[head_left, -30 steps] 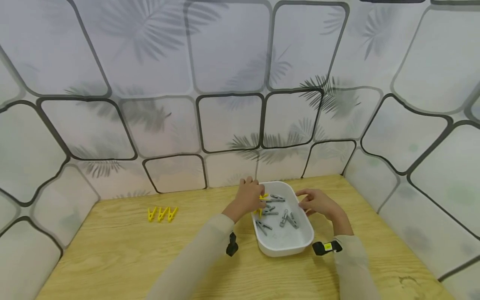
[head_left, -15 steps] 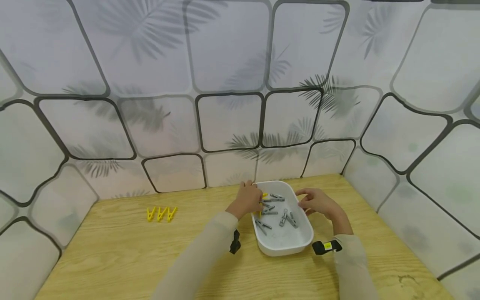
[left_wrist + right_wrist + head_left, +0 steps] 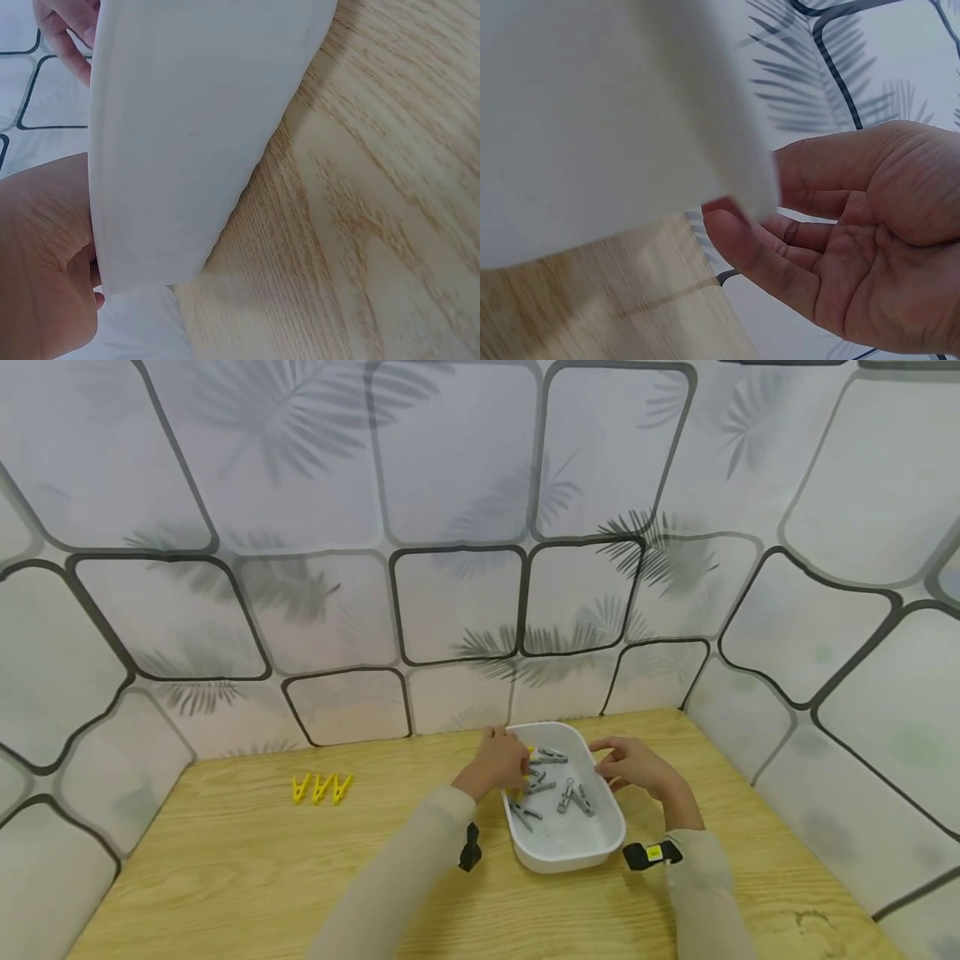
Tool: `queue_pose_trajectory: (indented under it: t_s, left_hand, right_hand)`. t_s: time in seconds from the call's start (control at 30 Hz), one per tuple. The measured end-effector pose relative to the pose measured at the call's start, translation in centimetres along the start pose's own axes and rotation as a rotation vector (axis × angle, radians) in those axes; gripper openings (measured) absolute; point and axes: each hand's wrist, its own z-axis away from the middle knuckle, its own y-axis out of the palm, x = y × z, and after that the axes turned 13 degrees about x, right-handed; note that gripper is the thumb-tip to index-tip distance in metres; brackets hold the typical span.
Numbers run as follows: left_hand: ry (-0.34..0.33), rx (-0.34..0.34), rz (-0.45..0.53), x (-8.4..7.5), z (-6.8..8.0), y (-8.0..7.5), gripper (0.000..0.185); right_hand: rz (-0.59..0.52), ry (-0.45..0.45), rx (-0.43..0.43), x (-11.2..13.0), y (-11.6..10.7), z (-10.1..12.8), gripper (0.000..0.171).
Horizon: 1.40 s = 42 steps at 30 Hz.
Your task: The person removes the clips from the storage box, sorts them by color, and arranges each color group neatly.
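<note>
A white plastic tray [image 3: 570,852] holds several grey clothespins [image 3: 567,795]. My left hand [image 3: 497,764] reaches over its left rim, fingertips down inside beside a yellow clothespin [image 3: 522,787]. In the left wrist view the tray wall [image 3: 180,150] hides those fingers, so I cannot tell whether they pinch anything. At the right rim my right hand [image 3: 633,767] holds the tray. In the right wrist view its thumb [image 3: 742,244] lies against the wall and its other fingers pass behind the edge.
Yellow clothespins [image 3: 320,788] stand in a short row on the wooden table [image 3: 262,877], left of the tray. Patterned cloth [image 3: 457,602] rises behind the table and along both sides.
My left hand has shifted slightly inside the tray, and the grey clothespins near its fingertips have moved a little. My right hand stays at the rim.
</note>
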Motion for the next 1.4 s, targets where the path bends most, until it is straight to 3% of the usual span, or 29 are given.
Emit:
queue_pose_trajectory:
  t_s: [0.17, 0.37, 1.4]
  left_hand:
    - [0.039, 0.048, 0.041, -0.12, 0.28, 0.10, 0.016]
    - [0.038, 0.079, 0.083, -0.19, 0.27, 0.31, 0.015]
    - [0.140, -0.023, 0.112, 0.05, 0.24, 0.52, 0.013]
  right_hand:
    - [-0.002, 0.003, 0.004, -0.04, 0.04, -0.06, 0.049]
    - [-0.014, 0.006, 0.002, -0.29, 0.22, -0.18, 0.048]
    - [-0.019, -0.003, 0.004, -0.06, 0.12, -0.06, 0.046]
